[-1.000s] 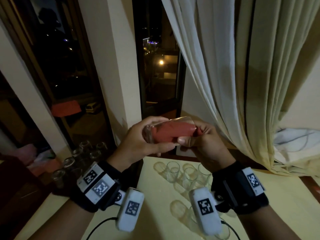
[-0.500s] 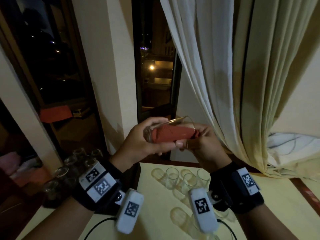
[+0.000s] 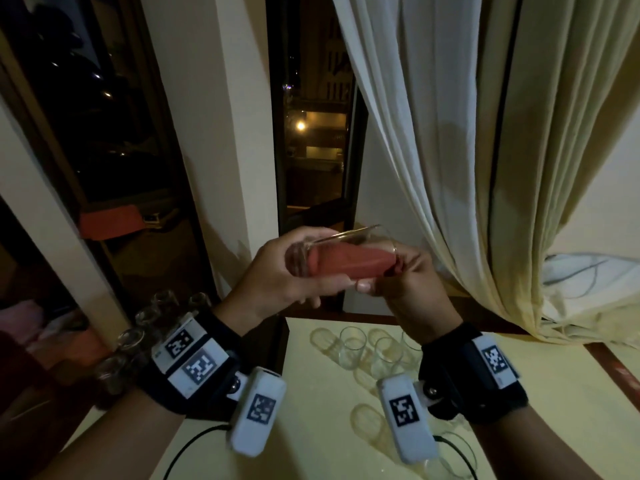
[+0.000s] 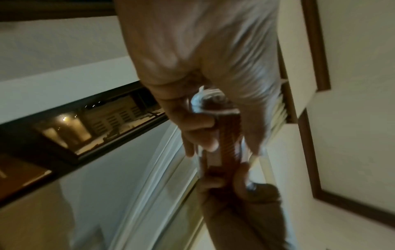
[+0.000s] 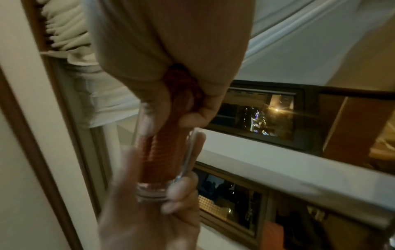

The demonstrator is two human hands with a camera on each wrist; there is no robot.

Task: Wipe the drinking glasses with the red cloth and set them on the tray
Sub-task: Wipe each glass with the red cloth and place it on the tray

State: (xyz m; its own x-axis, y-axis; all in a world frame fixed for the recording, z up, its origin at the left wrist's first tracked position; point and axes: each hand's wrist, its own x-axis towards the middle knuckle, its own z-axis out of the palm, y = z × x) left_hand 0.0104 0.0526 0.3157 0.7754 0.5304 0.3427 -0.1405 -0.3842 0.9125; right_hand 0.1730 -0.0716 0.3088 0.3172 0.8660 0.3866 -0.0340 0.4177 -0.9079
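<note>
A clear drinking glass [image 3: 349, 239] lies sideways in the air above the table's far edge, its mouth pointing right. My left hand [image 3: 294, 282] grips its base end, fingers curled round it. A red cloth [image 3: 353, 263] is stuffed inside the glass. My right hand [image 3: 408, 285] grips the cloth's end at the glass mouth. In the left wrist view the glass [image 4: 210, 159] and ribbed cloth [image 4: 229, 135] run away from my left hand's fingers [image 4: 192, 128]. The right wrist view shows the cloth [image 5: 164, 152] inside the glass [image 5: 188, 160], with my right hand's fingers [image 5: 196, 116] pinching it.
Several empty glasses [image 3: 353, 344] stand on the yellow table [image 3: 329, 427] below my hands. More glasses [image 3: 138, 334] stand on a dark surface to the left. A cream curtain [image 3: 450, 168] hangs at the right, beside a dark window [image 3: 315, 133].
Both hands keep their hold. The glass has tilted a little, its mouth end now higher, and the cloth has shifted inside it.
</note>
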